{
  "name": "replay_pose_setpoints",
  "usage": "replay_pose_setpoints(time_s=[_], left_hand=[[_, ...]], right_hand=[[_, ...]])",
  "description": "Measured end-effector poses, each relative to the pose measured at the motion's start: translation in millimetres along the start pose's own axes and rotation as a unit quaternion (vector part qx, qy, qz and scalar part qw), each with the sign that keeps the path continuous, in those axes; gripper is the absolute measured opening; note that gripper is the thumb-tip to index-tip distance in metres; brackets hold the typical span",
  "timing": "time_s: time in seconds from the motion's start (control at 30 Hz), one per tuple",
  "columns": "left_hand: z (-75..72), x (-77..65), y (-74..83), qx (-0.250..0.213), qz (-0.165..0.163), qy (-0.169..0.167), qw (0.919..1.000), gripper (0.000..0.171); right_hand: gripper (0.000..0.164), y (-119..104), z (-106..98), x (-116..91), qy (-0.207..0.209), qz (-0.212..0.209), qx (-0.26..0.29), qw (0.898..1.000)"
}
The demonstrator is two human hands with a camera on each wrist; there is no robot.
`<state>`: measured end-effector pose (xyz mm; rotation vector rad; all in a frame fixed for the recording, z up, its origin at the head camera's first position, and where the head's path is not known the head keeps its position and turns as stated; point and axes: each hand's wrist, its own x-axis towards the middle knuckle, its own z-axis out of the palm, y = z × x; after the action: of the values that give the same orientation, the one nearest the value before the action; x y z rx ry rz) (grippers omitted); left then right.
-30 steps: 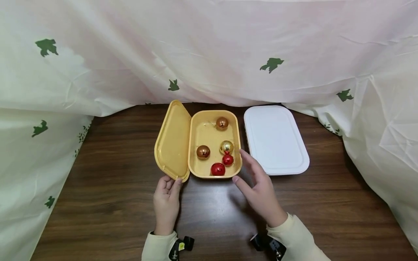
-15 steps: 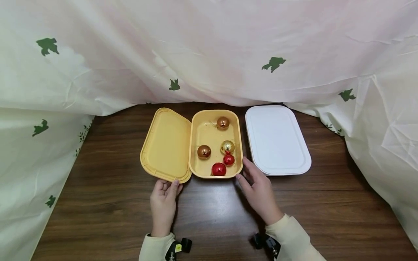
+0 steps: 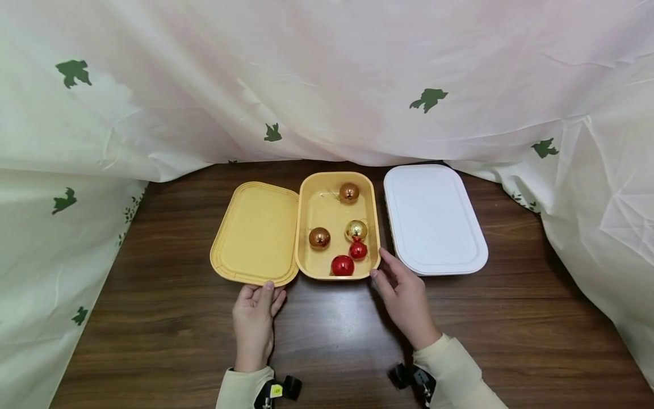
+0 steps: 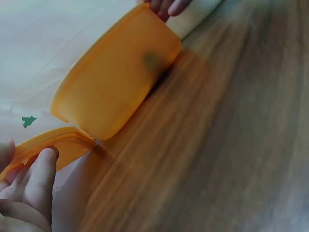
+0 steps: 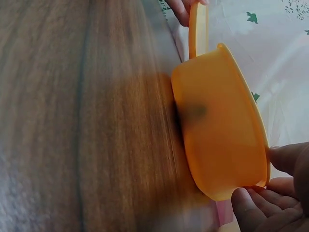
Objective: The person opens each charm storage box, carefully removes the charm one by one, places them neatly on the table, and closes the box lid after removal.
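A yellow plastic box (image 3: 338,278) stands uncovered in the middle of the table. In it lie shiny Christmas baubles: a red bauble (image 3: 342,265), a smaller red bauble (image 3: 358,250), a gold bauble (image 3: 356,230), and two copper-brown ones, one at the left (image 3: 319,238) and one at the back. The yellow lid (image 3: 258,233) is folded out along the box's left side, its inner face up. My left hand (image 3: 254,329) pinches the lid's front edge, thumb on top and fingers beneath. My right hand (image 3: 409,301) holds the box's front right corner between thumb and fingers.
Right of the box lies a white container with its lid on (image 3: 434,221). A pale curtain (image 3: 327,85) with green bird shapes hangs behind and at both sides of the dark wooden table (image 3: 168,318).
The lid has swung down to the left, from steeply raised to nearly flat, with my left hand following on its edge. My right hand has closed in on the box's corner.
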<state>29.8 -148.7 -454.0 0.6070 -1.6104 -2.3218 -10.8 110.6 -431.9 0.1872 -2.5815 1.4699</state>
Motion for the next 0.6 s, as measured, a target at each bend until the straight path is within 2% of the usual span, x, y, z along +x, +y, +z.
replay_pose_setpoints(time_s=[0.3, 0.47, 0.6], left_hand=[[7.3, 6.0, 2.4, -0.061, -0.053, 0.033, 0.9962, 0.021], [12.0, 7.6, 0.9, -0.079, -0.090, 0.057, 0.9912, 0.017], [13.9, 8.7, -0.4, -0.089, -0.106, 0.066, 0.9882, 0.014]], right_hand=[[0.048, 1.1, -0.4, 0.7, 0.001, 0.007, 0.022, 1.000], [0.048, 1.3, -1.2, 1.2, -0.004, 0.006, 0.027, 1.000], [0.048, 2.0, -0.9, 1.6, -0.004, 0.004, 0.032, 0.999]])
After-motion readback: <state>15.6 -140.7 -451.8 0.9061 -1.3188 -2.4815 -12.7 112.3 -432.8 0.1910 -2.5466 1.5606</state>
